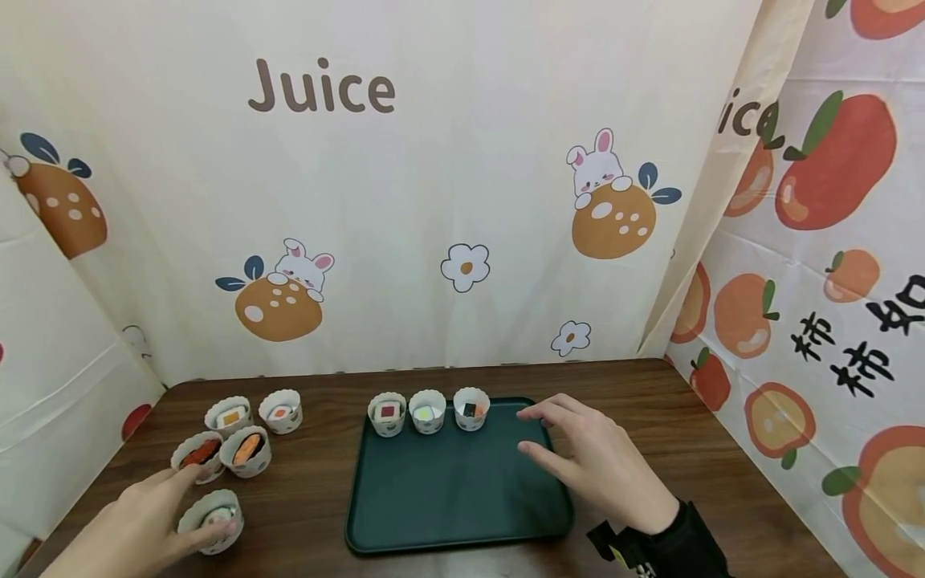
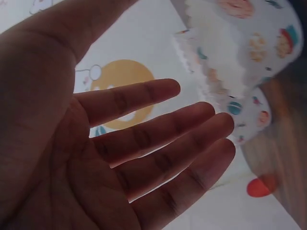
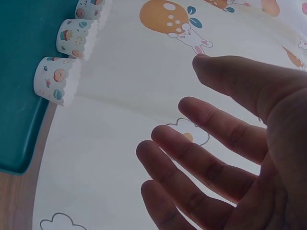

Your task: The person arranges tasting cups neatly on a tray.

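My left hand [image 1: 137, 518] reaches in from the lower left with its fingers fairly straight. Its thumb overlaps the front paper cup [image 1: 230, 506], which has a pale sushi roll inside, and its index fingertip is by a cup with red-topped sushi [image 1: 197, 456]. In the left wrist view the fingers [image 2: 158, 163] are spread, with patterned cups [image 2: 268, 43] beyond them. Over the right edge of the dark green tray [image 1: 455, 498] hovers my right hand [image 1: 596, 457], holding nothing, thumb and fingers apart. Three cups of sushi, one with a dark red centre [image 1: 386, 413], line the tray's far edge.
Beside the red-topped sushi stands a cup with orange-topped sushi [image 1: 248, 451]. Behind are two more cups, one with a yellow-centred roll [image 1: 230, 416] and one with an orange-centred roll [image 1: 281, 412]. Printed curtains [image 1: 433, 185] enclose the wooden table [image 1: 311, 498].
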`<state>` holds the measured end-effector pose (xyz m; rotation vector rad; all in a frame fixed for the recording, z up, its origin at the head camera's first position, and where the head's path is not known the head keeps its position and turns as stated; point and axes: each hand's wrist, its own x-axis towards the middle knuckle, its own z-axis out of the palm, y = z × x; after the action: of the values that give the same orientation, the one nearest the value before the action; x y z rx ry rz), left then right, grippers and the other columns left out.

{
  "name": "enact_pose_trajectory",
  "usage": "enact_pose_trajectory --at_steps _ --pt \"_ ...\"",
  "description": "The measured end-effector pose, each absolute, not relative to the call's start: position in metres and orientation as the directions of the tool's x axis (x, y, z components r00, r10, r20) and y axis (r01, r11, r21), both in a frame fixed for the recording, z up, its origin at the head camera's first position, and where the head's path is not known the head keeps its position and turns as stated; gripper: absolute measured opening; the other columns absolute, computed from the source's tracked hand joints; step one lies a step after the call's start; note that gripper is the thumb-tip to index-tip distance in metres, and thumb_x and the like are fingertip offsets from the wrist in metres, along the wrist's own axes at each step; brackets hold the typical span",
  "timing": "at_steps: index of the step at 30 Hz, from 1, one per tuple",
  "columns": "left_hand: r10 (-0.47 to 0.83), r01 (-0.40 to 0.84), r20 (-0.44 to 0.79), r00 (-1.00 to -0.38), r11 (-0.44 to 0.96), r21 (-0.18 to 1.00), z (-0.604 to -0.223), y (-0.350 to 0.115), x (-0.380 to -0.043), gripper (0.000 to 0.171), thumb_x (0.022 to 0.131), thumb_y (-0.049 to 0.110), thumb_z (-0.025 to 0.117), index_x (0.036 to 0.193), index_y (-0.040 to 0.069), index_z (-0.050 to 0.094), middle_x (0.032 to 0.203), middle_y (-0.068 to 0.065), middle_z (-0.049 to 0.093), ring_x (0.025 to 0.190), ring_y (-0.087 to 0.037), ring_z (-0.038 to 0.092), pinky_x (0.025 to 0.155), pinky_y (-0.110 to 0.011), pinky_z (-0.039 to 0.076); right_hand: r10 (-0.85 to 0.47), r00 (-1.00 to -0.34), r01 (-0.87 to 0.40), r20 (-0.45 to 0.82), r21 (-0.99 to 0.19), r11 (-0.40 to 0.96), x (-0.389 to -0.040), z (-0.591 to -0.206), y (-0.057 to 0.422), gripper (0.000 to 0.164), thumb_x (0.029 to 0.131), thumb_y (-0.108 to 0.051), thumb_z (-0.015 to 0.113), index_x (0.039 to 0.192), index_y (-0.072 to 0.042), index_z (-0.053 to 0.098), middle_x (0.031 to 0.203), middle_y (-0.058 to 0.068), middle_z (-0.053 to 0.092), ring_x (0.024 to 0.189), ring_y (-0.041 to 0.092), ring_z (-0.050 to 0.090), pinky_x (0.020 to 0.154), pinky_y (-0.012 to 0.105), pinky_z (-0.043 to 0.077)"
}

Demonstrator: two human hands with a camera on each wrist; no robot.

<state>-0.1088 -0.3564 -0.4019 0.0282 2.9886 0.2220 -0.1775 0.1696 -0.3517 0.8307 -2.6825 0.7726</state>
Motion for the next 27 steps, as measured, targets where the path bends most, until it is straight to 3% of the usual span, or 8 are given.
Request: enact_pose_trajectory --at_steps 6,16,20,27 --pt "0.010 -0.036 -0.273 -0.962 0.986 0.160 -0.414 -0.358 -0.112 0.095 0.085 0.063 0.083 0.135 -0.014 0.058 0.118 -0.032 0.071 0.104 -0.046 0.071 0.083 -0.066 0.060 -0.458 -0.816 -0.575 0.354 -0.418 0.703 -0.177 -0.353 0.171 0.027 0.098 -0.033 0.080 0.124 -0.027 0.076 0.119 -0.012 0.073 0.097 0.006 0.071 0.076 0.025 0.058" --pt "0.045 -0.004 -0.230 -0.972 0.978 0.207 -0.427 -0.360 -0.114 0.078 0.085 0.049 0.089 0.134 -0.005 0.060 0.116 -0.021 0.073 0.102 -0.038 0.071 0.078 -0.060 0.060 -0.452 -0.822 -0.567 0.346 -0.432 0.702 -0.177 -0.355 0.174 0.027 0.098 -0.033 0.080 0.124 -0.028 0.076 0.118 -0.012 0.073 0.101 0.011 0.075 0.075 0.023 0.057" --pt "0.053 -0.004 -0.220 -0.974 0.968 0.252 -0.430 -0.361 -0.114 0.074 0.086 0.044 0.089 0.134 -0.003 0.058 0.114 -0.013 0.073 0.098 -0.031 0.071 0.075 -0.055 0.060 -0.446 -0.827 -0.560 0.341 -0.437 0.704 -0.177 -0.355 0.175 0.027 0.098 -0.034 0.080 0.124 -0.029 0.076 0.118 -0.013 0.073 0.100 0.008 0.073 0.076 0.023 0.057" --pt "0.050 -0.023 -0.260 -0.964 0.962 0.272 -0.436 -0.365 -0.114 0.074 0.086 0.041 0.090 0.135 -0.001 0.054 0.108 -0.010 0.072 0.093 -0.029 0.071 0.071 -0.052 0.059 -0.452 -0.827 -0.562 0.334 -0.454 0.692 -0.178 -0.354 0.175 0.030 0.098 -0.036 0.079 0.127 -0.028 0.075 0.113 -0.013 0.072 0.089 -0.003 0.061 0.073 0.023 0.056"
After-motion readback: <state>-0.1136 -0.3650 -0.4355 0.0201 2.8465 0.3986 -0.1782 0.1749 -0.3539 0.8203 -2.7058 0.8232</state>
